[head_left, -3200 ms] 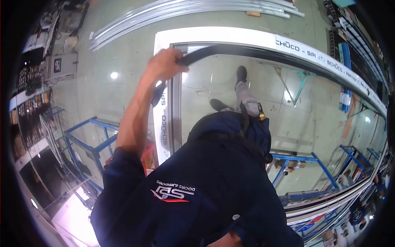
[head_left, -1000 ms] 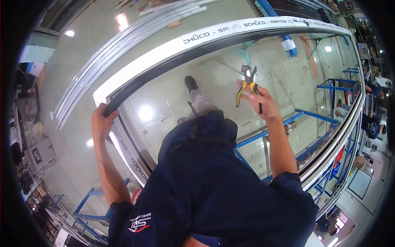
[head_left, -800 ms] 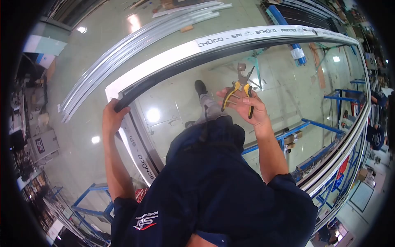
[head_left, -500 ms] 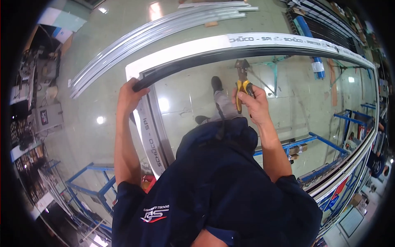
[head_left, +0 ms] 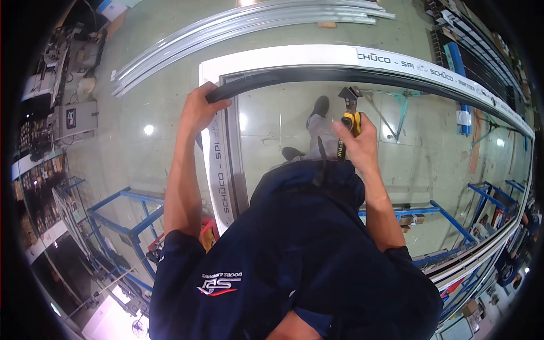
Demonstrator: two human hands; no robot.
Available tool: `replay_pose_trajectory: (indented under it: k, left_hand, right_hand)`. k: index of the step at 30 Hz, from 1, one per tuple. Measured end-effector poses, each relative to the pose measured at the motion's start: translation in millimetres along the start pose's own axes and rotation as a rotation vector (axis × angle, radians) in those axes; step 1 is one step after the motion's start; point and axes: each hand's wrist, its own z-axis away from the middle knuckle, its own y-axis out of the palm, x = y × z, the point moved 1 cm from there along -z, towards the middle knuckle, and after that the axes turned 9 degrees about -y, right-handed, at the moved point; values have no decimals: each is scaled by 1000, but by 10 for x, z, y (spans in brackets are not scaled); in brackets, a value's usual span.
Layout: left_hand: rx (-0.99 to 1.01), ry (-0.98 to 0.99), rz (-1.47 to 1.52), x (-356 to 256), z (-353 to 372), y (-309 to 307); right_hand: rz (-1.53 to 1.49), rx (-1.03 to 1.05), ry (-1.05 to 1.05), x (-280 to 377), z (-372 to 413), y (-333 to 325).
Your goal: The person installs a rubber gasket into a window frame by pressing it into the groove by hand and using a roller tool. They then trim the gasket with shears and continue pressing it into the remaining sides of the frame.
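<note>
A large white frame (head_left: pixel 272 55) with printed film spans the view before me. Along its inner edge runs a thick black rubber strip (head_left: pixel 294 75). At the frame's upper left corner, my left hand (head_left: pixel 205 106) is closed round the end of the strip, fingers over the top. My right hand (head_left: pixel 360 140) holds yellow-and-black cutters (head_left: pixel 351 113) inside the frame opening, over the floor. The head of the cutters points up, just below the strip and apart from it. The handles are partly hidden by my fingers.
Long silver profiles (head_left: pixel 249 24) lie on the floor beyond the frame. Blue metal stands (head_left: pixel 122 229) are at lower left, and others (head_left: pixel 493 195) at right. A blue roll (head_left: pixel 456 59) lies at upper right. Part of another person (head_left: pixel 506 266) shows at far right.
The view has shifted, so the frame and both hands appear farther right. The cutters have turned in my right hand, their handles now closer together. My left hand stays on the strip.
</note>
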Motion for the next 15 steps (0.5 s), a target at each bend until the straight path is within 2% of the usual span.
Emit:
replay_pose_trajectory:
  k: [2, 5, 8, 11, 12, 15]
  left_hand:
    - [-9, 23, -10, 7, -24, -16]
    - [41, -16, -39, -69, 3, -107]
    - [241, -178, 202, -89, 36, -96]
    - [47, -110, 12, -75, 83, -26]
    - [-1, -143, -34, -204, 131, -66]
    - [-91, -122, -96, -264, 70, -79]
  right_hand:
    - [-77, 25, 26, -4, -52, -9]
    - [-179, -82, 1, -39, -7, 22]
    - [-213, -127, 16, -203, -1, 31]
    - [-255, 53, 386, -492, -24, -55]
    - [-328, 81, 500, -574, -21, -82]
    - [-232, 161, 474, -788, 34, -77]
